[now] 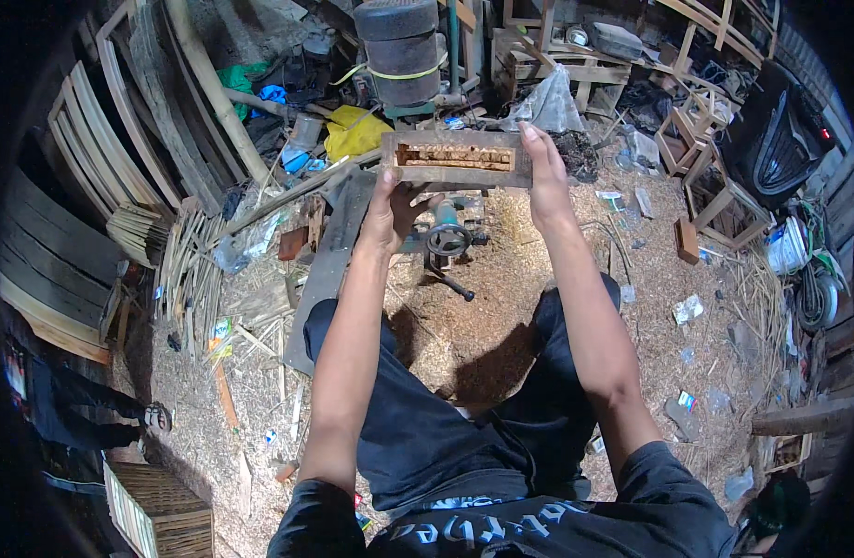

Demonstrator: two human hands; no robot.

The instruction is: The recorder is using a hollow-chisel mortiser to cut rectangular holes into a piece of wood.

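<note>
My left hand (pixel 387 209) and my right hand (pixel 548 177) hold opposite ends of a weathered wooden block (pixel 455 177) raised in front of me. A long rectangular slot with a rough, light-brown interior faces me. My left thumb presses its lower left corner, with fingers curled behind; my right thumb lies along the right end. Below the block is a teal metal machine (pixel 446 216) with a dark handwheel (pixel 449 240) and lever. A long dark board (pixel 320 288) runs beside my left forearm.
Sawdust and scraps cover the floor (pixel 678 372). Stacked planks (pixel 111 167) lean at left, wooden frames (pixel 706 186) at right. A black drum (pixel 396 65) and yellow sack (pixel 353 135) stand ahead. Another person's leg and sandalled foot (pixel 101 405) show at lower left.
</note>
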